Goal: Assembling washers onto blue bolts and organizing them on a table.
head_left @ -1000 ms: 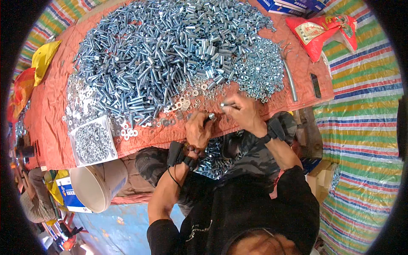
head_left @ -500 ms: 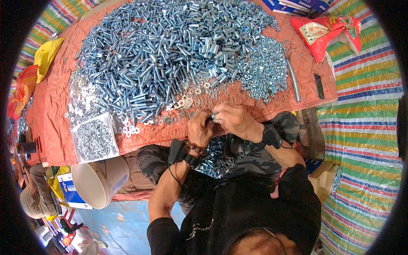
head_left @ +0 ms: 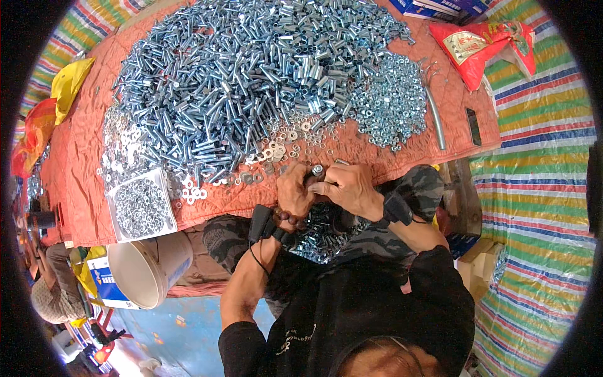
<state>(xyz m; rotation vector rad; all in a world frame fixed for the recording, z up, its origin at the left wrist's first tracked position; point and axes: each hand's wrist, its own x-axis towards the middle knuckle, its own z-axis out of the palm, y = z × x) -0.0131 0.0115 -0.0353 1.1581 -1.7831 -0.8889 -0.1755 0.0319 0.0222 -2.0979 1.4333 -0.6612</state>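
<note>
My left hand (head_left: 295,190) is closed around an expansion bolt (head_left: 317,170), whose round shiny end points up between the fingers. My right hand (head_left: 355,192) is pressed up against it, thumb and finger pinched near the bolt's lower part. A small metal sleeve-like piece (head_left: 341,162) shows above the right hand's curled fingers. Both hands are at the near edge of the cloth-covered table, just above my lap. Flat washers (head_left: 274,152) and thin rings (head_left: 309,149) lie just beyond the fingers.
A big heap of bolts and sleeves (head_left: 239,81) covers the table, with nuts (head_left: 389,103) to its right. At left are a white box (head_left: 171,217) of small rings and a bucket (head_left: 179,254). A metal rod (head_left: 434,119), a dark phone-like slab (head_left: 473,127) and a red bag (head_left: 496,38) lie right.
The bolt's end now stands out between my hands, where fingers mostly covered it before. My right hand has shifted slightly down, and the sleeve-like piece has come into sight above it.
</note>
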